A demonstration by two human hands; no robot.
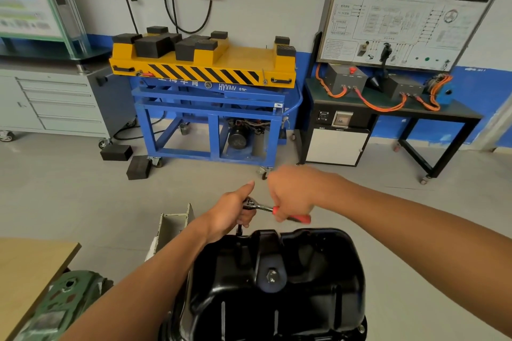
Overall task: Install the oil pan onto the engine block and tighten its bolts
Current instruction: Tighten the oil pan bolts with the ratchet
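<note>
While steadying ratchet (260,206) head over oil pan (277,285) far rim | left hand (231,212) fingers clamped there | right hand (291,196) fingers clamped on handle, lying rightward

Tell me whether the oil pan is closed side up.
Closed side up: the oil pan shows its bulged bottom and drain plug.

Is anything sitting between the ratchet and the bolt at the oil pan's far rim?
Nothing visible does. The left hand steadies the head of the ratchet, and its extension drops straight to the far rim of the oil pan. The right hand grips the red handle. The bolt itself is hidden.
</note>
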